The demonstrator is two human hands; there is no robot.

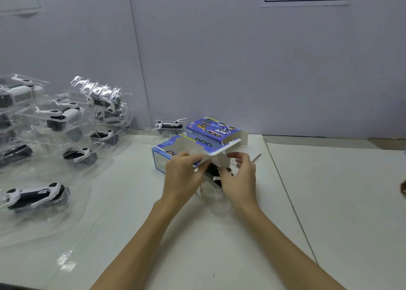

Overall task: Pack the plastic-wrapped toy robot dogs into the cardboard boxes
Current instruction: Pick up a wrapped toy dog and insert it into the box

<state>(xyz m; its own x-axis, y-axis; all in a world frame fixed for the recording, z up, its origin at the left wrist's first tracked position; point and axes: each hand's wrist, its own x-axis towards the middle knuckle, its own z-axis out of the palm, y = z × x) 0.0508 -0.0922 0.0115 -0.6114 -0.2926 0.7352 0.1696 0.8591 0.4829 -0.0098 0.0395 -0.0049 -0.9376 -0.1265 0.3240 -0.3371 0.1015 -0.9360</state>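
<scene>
Insertion step: my left hand (183, 175) pinches the box flap (216, 157); right hand (238, 179) grips the wrapped dog (216, 175), next needing a straight push inward.

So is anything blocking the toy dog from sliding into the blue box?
Nothing visible blocks it. The left hand holds the end flap of the blue box up, out of the way, and the right hand holds the wrapped toy dog right at the opening. Inside the box is hidden.
</scene>
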